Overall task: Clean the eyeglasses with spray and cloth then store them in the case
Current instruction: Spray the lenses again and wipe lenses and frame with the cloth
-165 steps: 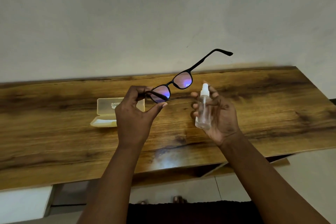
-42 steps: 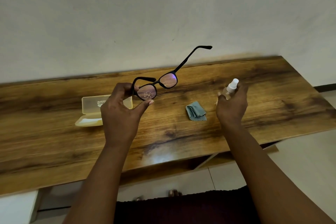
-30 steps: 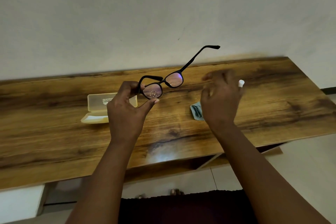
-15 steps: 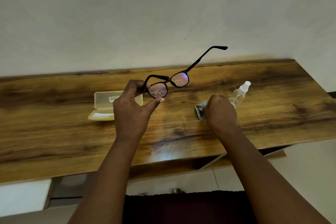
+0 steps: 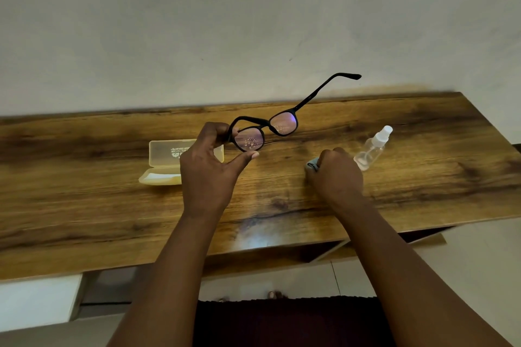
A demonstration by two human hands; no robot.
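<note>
Eyeglasses [image 5: 265, 132] with a black frame are up in the air, above the middle of the tabletop [image 5: 84, 205] and closer to its far edge. The left hand [image 5: 210, 175] holds them. Its fingers curl round the left end of the frame, and its thumb presses up under the rim of the nearer lens. Small drops of spray sit on that lens. One arm of the glasses sticks out up and to the right, past the far edge of the tabletop. The other arm looks folded behind the lenses.

To the right, the right hand [image 5: 337, 175] is down on the tabletop, well apart from the glasses. Its fingers are curled over a small blue cloth [image 5: 312, 163]. Only a corner of the cloth peeks out at the left side of the hand, so I cannot tell how the fingers grip it.

Just to the right of that hand stands a clear spray bottle [image 5: 373, 148] with a white top, toward the right end of the tabletop. No hand touches it.

Behind the left hand, a pale yellow case [image 5: 166, 160] lies open on the tabletop, left of the middle, with its lid tipped back. The hand hides part of it.
</note>
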